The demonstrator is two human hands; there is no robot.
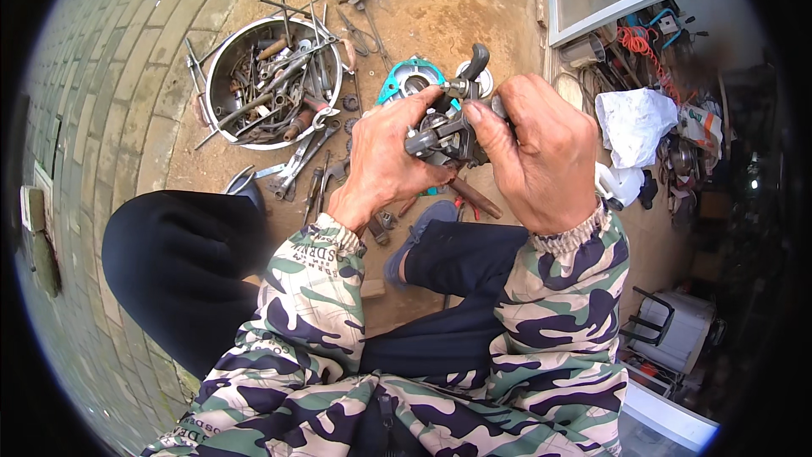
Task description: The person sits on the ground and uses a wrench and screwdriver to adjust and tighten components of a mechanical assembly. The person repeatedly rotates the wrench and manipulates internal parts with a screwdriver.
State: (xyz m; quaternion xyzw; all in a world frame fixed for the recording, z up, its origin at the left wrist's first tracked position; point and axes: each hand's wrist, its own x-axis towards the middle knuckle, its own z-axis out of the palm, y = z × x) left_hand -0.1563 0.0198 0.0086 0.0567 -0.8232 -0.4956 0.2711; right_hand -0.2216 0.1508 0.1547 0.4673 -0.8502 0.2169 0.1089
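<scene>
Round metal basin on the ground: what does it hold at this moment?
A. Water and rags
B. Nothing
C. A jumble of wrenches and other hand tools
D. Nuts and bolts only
C: the basin is heaped with wrenches and long metal tools, and more tools lie on the ground beside it.

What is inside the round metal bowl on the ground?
The metal bowl holds a heap of hand tools: wrenches, pliers and rods, some sticking over the rim. The bottom of the bowl is mostly covered by them.
</scene>
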